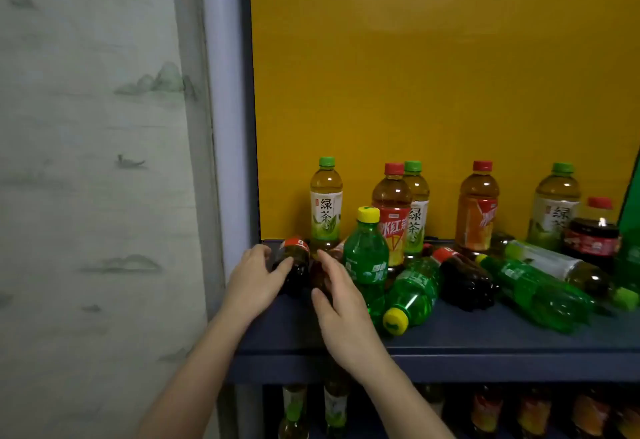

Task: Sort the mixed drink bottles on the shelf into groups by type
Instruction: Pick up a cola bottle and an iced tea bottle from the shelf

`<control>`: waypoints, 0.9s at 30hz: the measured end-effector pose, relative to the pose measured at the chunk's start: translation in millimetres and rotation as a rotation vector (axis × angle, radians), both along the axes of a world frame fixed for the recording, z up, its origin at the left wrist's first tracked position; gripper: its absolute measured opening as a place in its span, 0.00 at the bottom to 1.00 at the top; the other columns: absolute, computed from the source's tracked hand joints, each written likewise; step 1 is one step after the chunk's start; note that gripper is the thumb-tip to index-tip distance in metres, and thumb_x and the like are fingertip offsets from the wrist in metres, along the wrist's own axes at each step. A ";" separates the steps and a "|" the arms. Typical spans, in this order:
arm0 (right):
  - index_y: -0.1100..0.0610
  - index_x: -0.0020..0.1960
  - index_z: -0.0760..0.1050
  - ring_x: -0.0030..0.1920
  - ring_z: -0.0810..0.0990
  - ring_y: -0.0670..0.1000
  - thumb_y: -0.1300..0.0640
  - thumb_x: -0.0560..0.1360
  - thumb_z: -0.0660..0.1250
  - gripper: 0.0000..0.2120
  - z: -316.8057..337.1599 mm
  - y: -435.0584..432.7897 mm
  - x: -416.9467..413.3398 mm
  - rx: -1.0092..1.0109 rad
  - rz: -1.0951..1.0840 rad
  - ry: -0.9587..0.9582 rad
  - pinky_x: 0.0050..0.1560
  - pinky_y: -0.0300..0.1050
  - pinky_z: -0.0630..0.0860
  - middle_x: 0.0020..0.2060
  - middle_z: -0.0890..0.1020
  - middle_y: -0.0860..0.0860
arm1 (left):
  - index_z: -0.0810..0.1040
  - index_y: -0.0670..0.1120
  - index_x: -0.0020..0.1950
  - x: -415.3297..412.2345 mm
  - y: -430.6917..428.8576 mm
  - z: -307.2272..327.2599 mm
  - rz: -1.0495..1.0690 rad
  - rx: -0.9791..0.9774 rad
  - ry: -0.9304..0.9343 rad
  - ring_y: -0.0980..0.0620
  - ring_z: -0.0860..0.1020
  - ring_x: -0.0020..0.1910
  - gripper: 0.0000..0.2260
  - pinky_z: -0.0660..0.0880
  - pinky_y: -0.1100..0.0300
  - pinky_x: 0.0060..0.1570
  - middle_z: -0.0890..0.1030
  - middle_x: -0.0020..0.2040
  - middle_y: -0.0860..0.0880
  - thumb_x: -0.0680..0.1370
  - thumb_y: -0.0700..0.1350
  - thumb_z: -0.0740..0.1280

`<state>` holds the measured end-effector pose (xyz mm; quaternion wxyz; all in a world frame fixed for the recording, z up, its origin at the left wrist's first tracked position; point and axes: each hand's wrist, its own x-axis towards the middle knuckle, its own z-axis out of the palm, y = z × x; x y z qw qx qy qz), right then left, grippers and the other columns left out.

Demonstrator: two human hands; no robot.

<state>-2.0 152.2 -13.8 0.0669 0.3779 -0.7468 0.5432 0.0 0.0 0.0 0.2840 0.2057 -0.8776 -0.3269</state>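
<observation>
1. Your left hand [258, 277] curls loosely around a dark cola bottle [294, 262] with a red label, at the shelf's [485, 338] left end.
2. Your right hand [341, 294], fingers spread, rests against a second dark bottle [318, 274] beside it.

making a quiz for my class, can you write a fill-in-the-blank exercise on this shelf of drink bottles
1. The upright green soda bottle has a ____ cap.
2. The left hand rests on a dark cola bottle at the ____ end of the shelf.
3. The panel behind the bottles is ____.
4. The green tea bottle nearest the left hand stands ____.

Missing words: yellow; left; yellow; upright
</observation>
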 end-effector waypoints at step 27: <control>0.64 0.68 0.65 0.60 0.74 0.59 0.47 0.72 0.64 0.30 38.7 -65.7 -120.2 0.563 -0.580 -0.362 0.54 0.45 0.72 0.62 0.74 0.60 | 0.64 0.43 0.66 -74.2 -40.0 0.6 -0.214 0.313 -0.339 0.43 0.77 0.54 0.44 0.76 0.49 0.55 0.76 0.57 0.44 0.55 0.64 0.66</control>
